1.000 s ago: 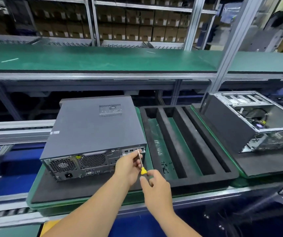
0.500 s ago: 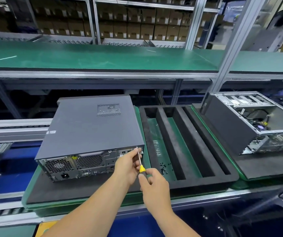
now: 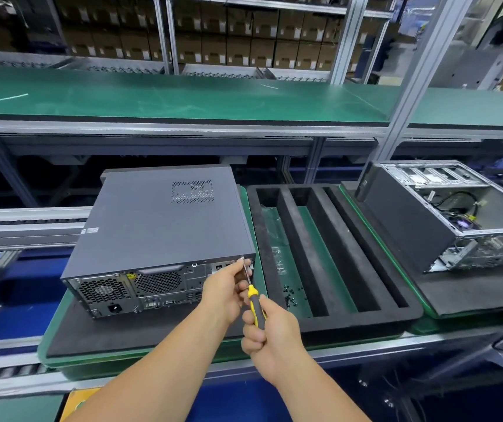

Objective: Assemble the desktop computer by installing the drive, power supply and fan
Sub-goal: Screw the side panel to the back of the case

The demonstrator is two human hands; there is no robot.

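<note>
A closed dark grey desktop case [image 3: 159, 226] lies on its side on a black foam pad, its rear panel with two fan grilles facing me. My right hand [image 3: 270, 330] grips the yellow-and-black handle of a screwdriver [image 3: 252, 300]. The tip meets the top right corner of the rear panel. My left hand [image 3: 226, 287] pinches the thin shaft close to the tip and steadies it against the case.
A black foam tray [image 3: 375, 278] with long slots sits right of the case, with several small black screws [image 3: 293, 295] on its green floor. An open case [image 3: 445, 214] with exposed cables lies at the far right. A green shelf [image 3: 183, 95] runs behind.
The view has shifted slightly. Both hands stay at the case's rear corner with the screwdriver; my right hand has regripped the handle a little lower.
</note>
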